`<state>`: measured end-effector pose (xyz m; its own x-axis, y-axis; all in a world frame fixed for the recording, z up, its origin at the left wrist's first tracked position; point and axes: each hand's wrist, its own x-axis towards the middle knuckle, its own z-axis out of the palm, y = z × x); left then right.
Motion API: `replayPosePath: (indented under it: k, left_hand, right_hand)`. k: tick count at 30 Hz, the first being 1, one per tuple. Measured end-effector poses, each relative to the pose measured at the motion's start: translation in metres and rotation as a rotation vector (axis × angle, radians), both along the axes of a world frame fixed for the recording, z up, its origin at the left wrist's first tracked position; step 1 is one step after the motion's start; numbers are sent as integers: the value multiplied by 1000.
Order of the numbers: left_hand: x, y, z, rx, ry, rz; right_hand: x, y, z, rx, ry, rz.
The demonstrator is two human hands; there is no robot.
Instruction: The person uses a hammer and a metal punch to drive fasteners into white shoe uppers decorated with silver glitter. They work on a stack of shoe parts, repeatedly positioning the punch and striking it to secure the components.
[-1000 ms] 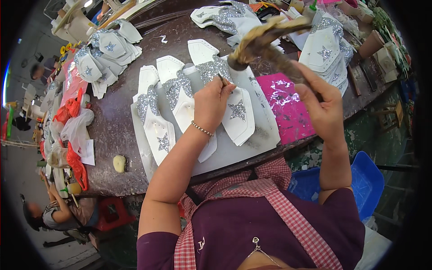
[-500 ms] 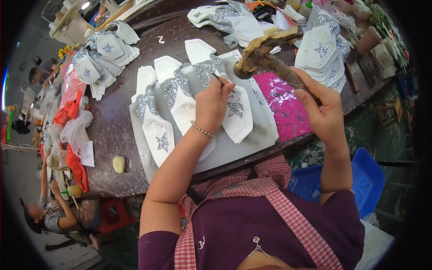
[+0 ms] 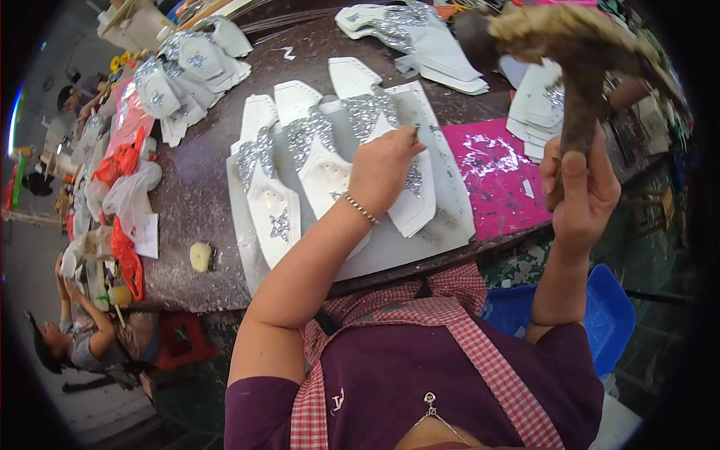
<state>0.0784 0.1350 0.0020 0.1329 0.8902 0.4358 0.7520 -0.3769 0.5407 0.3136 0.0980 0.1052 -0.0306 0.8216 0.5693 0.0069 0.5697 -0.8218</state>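
Observation:
My left hand (image 3: pixel 384 169) is closed around a slim metal punch (image 3: pixel 417 133), of which only a short end shows. It is over the rightmost white and glittery silver shoe-upper piece (image 3: pixel 354 79). Two more such pieces lie to its left, a middle one (image 3: pixel 296 103) and a left one (image 3: pixel 261 202) with a silver star. All three rest on a pale board (image 3: pixel 452 202). Raised at the right, my right hand (image 3: pixel 585 199) grips the handle of a hammer (image 3: pixel 581 82). Its head is wrapped in tan, worn material.
Stacks of similar pieces lie at the back left (image 3: pixel 196 64), the back middle (image 3: pixel 431 60) and the right (image 3: pixel 534 109). A pink sheet (image 3: pixel 499 176) adjoins the board. A yellowish lump (image 3: pixel 200 256) and plastic bags (image 3: pixel 133 199) are leftward. A co-worker (image 3: pixel 97 330) sits at far left.
My right hand has lifted the hammer up and to the right, away from the pieces. My left hand has shifted slightly right and down with the punch. The view has moved a little.

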Motion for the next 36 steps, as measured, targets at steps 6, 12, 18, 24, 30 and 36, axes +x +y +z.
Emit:
replayPosePath:
  k: [6,12,18,24,30,36]
  left_hand:
    - [-5,-1,-10,-64,2,53]
    - [-45,-36,36,-292,-797,30]
    - [-217,-122,31,-171,-212,712]
    - [-263,-183,-24,-419,198,862]
    - [-236,-197,-33,-305,217,759]
    - [-254,-186,-28,-495,174,724]
  right_hand:
    - [-6,2,1,-54,-712,-83]
    - [6,-8,-30,-264,-509,-9]
    - [8,-15,-47,-378,-544,45]
    - [-23,-11,-50,-353,-576,84]
    - [-49,-9,-45,-200,-640,155]
    - [-68,-18,-35,-271,-616,142]
